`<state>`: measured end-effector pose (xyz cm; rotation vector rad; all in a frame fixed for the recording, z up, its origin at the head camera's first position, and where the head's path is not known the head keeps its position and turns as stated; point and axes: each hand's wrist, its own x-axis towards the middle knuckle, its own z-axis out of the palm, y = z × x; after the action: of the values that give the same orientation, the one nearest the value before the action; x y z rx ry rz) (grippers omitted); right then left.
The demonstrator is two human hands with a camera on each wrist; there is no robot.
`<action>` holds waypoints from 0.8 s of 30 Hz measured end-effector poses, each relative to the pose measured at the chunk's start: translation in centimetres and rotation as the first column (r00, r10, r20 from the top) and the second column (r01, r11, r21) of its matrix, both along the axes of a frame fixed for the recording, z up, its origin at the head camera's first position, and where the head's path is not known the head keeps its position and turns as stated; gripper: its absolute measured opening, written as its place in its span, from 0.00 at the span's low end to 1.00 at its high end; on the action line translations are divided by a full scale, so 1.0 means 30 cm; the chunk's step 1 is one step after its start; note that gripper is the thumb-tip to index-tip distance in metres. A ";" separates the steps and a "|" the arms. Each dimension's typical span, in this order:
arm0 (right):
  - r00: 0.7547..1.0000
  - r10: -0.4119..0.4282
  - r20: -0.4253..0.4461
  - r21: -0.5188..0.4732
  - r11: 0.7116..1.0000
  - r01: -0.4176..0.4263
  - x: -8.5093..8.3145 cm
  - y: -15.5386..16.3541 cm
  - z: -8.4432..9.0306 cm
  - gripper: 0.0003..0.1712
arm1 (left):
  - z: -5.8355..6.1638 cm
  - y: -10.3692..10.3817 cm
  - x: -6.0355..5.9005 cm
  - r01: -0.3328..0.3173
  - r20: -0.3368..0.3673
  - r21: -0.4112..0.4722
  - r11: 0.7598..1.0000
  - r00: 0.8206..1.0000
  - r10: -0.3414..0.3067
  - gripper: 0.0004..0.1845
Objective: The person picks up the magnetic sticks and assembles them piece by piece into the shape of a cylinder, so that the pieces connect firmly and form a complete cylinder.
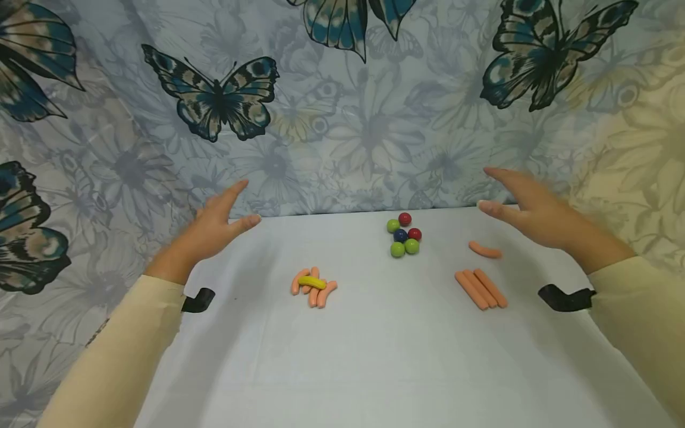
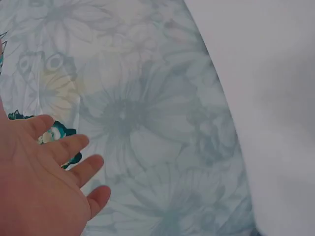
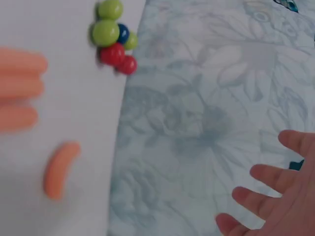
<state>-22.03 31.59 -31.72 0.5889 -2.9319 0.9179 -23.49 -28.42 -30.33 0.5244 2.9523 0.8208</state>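
Looking down from the head, both hands are seen raised, fingers apart, nothing held: left hand [image 1: 214,223], right hand [image 1: 527,208]. Nearest the right hand, a lone orange sausage [image 1: 485,250] lies right of the ball cluster [image 1: 405,235]. Only backdrop [image 2: 147,123] is shown in the left wrist view. The sausage's smooth, slightly curved form [image 3: 59,169] is shown in the right wrist view.
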 end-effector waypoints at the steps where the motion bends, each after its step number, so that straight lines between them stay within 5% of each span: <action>1: 1.000 0.002 0.015 -0.050 0.999 -0.001 0.003 -0.009 -0.017 0.46 | -0.010 0.001 0.003 0.022 0.007 0.067 0.998 1.000 -0.022 0.47; 6: 0.997 0.037 0.062 -0.297 0.955 -0.017 0.022 -0.060 -0.117 0.41 | -0.086 0.020 0.019 0.099 0.056 0.379 0.920 0.990 -0.130 0.42; 11: 0.994 0.082 0.079 -0.471 0.881 -0.035 0.037 -0.113 -0.203 0.38 | -0.177 0.050 0.038 0.108 0.091 0.530 0.841 0.979 -0.182 0.45; 17: 0.994 0.046 0.101 -0.586 0.810 0.022 0.030 -0.178 -0.290 0.36 | -0.298 0.106 0.048 0.051 0.153 0.705 0.707 0.963 -0.221 0.40; 24: 0.985 0.053 0.162 -0.658 0.750 0.068 0.021 -0.295 -0.379 0.37 | -0.427 0.182 0.081 0.026 0.197 0.737 0.675 0.948 -0.252 0.33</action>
<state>-21.41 22.72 -43.08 0.4545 -2.4307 1.9580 -21.07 -22.95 -43.14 0.5734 2.1787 1.8796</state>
